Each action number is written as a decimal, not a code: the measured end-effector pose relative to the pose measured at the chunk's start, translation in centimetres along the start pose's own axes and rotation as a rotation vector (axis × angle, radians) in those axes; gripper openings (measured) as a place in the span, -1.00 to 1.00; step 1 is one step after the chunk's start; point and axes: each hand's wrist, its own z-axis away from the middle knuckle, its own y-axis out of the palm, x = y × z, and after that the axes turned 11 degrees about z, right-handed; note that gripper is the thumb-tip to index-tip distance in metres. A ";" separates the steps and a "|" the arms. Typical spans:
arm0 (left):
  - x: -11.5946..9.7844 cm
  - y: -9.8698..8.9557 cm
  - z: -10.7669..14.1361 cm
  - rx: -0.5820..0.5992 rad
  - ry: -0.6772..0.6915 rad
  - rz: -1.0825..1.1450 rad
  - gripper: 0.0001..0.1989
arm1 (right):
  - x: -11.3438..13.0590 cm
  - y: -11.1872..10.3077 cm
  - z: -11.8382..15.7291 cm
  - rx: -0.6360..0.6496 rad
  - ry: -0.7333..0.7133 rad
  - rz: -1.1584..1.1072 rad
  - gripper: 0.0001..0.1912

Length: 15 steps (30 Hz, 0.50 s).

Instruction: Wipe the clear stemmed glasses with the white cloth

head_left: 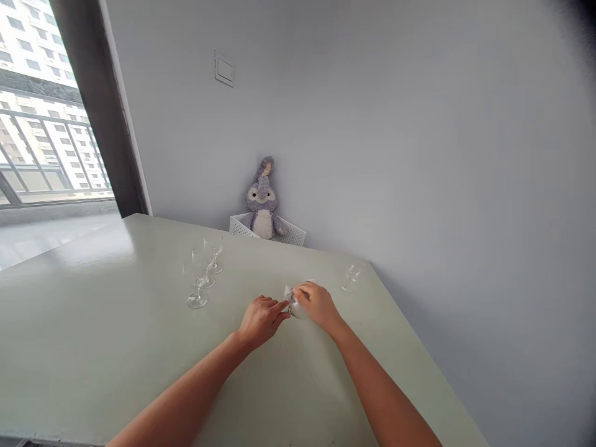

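Near the middle of the pale green table, my left hand is closed, its thumb and fingers pinching the end of a small glass whose shape is mostly hidden. My right hand grips a crumpled white cloth or tissue against that glass, just right of my left fingers. Several clear stemmed glasses stand upright in a row to the left, the nearest glass being closest to my left hand. One more clear glass stands to the right, beyond my right hand.
A grey plush toy sits in a white perforated basket behind the table's far edge. Grey walls rise behind and to the right. At the far left is a window. The table's right edge slants down toward the lower right.
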 end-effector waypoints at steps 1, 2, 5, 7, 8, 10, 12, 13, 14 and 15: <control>0.1 0.0 0.0 -0.023 -0.027 0.015 -0.68 | -0.4 -0.1 -0.6 0.024 0.092 -0.183 -0.66; 0.2 0.1 0.0 -0.045 -0.065 0.039 -0.68 | -0.7 0.0 -1.0 0.028 0.187 -0.384 -0.65; 0.4 0.5 0.0 -0.123 -0.240 0.147 -0.65 | -0.7 1.6 -1.2 -0.071 0.489 -0.991 -0.61; 0.3 0.6 0.0 -0.170 -0.353 0.232 -0.62 | 0.2 3.6 -0.6 -0.135 0.610 -1.283 -0.60; 0.3 0.6 -0.1 -0.189 -0.394 0.268 -0.62 | 0.8 4.7 -0.1 -0.139 0.627 -1.367 -0.60; 0.1 0.7 -0.1 -0.230 -0.444 0.320 -0.63 | 2.1 6.8 1.0 -0.117 0.584 -1.412 -0.61; -0.1 0.7 -0.1 -0.290 -0.469 0.347 -0.65 | 3.1 8.5 1.9 -0.090 0.510 -1.341 -0.63; -0.2 0.8 -0.1 -0.323 -0.475 0.358 -0.65 | 3.4 9.1 2.2 -0.080 0.473 -1.294 -0.64; -0.2 1.0 -0.1 -0.354 -0.478 0.373 -0.66 | 3.5 9.4 2.3 -0.076 0.436 -1.250 -0.63; -0.1 1.1 -0.1 -0.378 -0.478 0.397 -0.66 | 3.5 9.6 2.4 -0.074 0.400 -1.212 -0.62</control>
